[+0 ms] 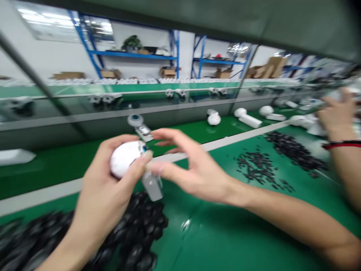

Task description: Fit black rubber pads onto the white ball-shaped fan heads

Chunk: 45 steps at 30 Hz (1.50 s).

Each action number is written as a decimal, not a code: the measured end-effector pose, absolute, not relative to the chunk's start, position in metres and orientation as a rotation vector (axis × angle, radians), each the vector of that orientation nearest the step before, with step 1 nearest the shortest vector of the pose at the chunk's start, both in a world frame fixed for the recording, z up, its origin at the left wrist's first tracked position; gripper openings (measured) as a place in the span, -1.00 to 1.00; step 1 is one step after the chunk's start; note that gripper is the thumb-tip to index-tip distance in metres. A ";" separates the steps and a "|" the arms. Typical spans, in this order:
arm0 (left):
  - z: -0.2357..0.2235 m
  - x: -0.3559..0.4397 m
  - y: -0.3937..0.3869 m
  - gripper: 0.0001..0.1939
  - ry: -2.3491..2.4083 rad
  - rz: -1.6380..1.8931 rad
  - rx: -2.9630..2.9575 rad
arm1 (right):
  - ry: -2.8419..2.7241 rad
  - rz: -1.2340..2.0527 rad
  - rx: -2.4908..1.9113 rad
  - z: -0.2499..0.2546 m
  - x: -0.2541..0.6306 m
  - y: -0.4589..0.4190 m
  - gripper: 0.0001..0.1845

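Note:
My left hand (pixel 109 180) is wrapped round a white plastic housing (pixel 124 159) with a rounded head and a short grey-white stem hanging below it. A small dark and blue part shows at the head's right edge. My right hand (pixel 191 165) is just right of the housing, fingers stretched and parted from the thumb. Its thumb tip is beside the housing; I cannot tell if it touches. Behind my fingertips, a similar white piece (pixel 144 131) lies on the green belt. Below my left hand is a heap of black plastic parts (pixel 141 229).
Small black pieces (pixel 256 167) lie scattered on the green worktop (pixel 214 241). White housings (pixel 248 119) rest on the dark green belt (pixel 186 137) beyond a pale rail. Another person's hand (pixel 338 113) works at the right. A grey panel (pixel 225 19) overhangs the top.

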<state>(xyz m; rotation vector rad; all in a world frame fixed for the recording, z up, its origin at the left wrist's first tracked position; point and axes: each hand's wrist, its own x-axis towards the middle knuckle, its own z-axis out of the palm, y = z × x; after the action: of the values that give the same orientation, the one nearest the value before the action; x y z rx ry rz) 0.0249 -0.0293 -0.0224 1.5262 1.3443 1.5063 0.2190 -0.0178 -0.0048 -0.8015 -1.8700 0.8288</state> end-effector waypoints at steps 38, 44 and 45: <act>-0.023 0.008 -0.019 -0.56 1.292 1.592 1.435 | -2.759 0.944 -1.022 -0.048 0.203 -0.015 -0.73; -0.022 0.008 -0.020 -0.56 1.304 1.576 1.440 | -2.830 0.813 -1.039 -0.045 0.203 -0.018 -0.90; -0.022 0.008 -0.021 -0.57 1.306 1.573 1.443 | -2.837 0.791 -1.034 -0.046 0.204 -0.018 -0.90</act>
<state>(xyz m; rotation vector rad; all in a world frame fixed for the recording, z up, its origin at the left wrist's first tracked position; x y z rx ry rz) 0.0077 -0.0207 -0.0219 1.4427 1.3057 1.5727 0.2037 -0.0175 -0.0460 -1.0340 -2.8369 0.7912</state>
